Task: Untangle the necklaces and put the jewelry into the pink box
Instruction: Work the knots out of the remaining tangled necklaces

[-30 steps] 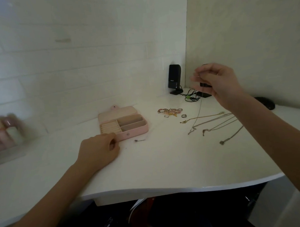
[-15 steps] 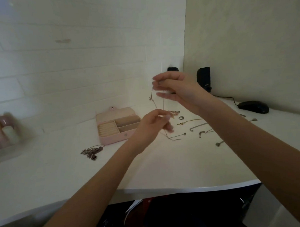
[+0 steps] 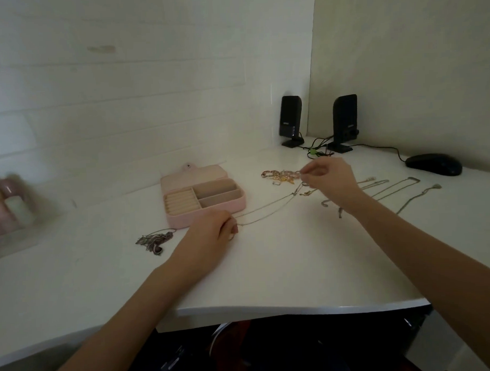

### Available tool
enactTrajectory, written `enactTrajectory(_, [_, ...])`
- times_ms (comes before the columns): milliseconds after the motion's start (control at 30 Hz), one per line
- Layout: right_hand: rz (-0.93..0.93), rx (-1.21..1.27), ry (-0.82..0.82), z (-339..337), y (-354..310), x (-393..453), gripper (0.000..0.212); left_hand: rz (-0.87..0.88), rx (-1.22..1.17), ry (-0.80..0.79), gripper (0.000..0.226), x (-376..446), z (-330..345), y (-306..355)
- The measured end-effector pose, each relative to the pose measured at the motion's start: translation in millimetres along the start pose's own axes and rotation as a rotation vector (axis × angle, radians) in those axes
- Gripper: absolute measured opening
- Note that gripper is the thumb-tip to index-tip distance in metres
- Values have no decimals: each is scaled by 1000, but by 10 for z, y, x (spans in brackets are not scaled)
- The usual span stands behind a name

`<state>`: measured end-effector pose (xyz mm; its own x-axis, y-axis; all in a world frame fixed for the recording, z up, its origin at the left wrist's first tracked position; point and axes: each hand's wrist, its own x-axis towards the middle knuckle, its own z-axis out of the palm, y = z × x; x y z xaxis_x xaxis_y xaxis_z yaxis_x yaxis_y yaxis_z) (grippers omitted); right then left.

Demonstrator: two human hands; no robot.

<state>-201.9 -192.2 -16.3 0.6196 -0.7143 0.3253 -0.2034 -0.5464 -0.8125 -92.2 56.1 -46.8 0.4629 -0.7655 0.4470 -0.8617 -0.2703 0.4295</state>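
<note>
Your left hand [image 3: 212, 236] rests knuckles-up on the white tabletop [image 3: 283, 267], its fingers curled in and pinching one end of a thin silver chain necklace [image 3: 267, 211]. Your right hand [image 3: 328, 182] hovers just above the surface farther back and to the right, wrist bent, fingers curled with thumb and forefinger pinched together at the other end of that chain. The chain runs stretched between the two hands, low over the table.

Just beyond your left hand sits the small pink jewelry box [image 3: 202, 198], lid open and folded back, showing a ribbed ring section and two plain compartments. Left of your left hand lies a tangled clump of silver chains [image 3: 154, 240]. Just behind your right hand is a little heap of gold and pink rings and charms [image 3: 279, 175]. To the right of your right forearm, several more thin necklaces [image 3: 391, 185] lie spread out in separate strands.

The table fits into a corner of pale walls. In that corner, beyond your right hand, stand two small black speakers [image 3: 290, 121] with tangled cables, and a black computer mouse [image 3: 433, 165] lies far right. Each speaker bears a small label, too small to read. At far left, blurred pastel bottles [image 3: 8, 202] stand in a clear tray.
</note>
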Motion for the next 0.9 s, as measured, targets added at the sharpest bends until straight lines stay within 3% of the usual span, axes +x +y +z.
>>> enactTrajectory(200, [-73,37,-46,203,104,-59,7,54,115,9,14,-37,8,-8])
enactTrajectory(367, [-168,-298,-208,207,193,-58,11,126,340,-8,18,-48,-43,-67])
enactTrajectory(500, [-347,-430,-224,215,161,-103,28,124,435,10,32,-243,-266,-84])
enactTrajectory(600, [-316,-575,-548,289,92,-226,46,-56,480,-33,49,-437,-417,-202])
enactTrajectory(667, [-266,-717,-665,354,77,-285,54,-190,479,-103,49,-547,-474,-312])
enactTrajectory(800, [-244,-715,-589,431,-56,-380,60,-325,247,-34,44,-660,-555,-373])
enactTrajectory(900, [-362,-647,-570,490,-236,-642,61,-380,220,-7,44,-668,-604,-440])
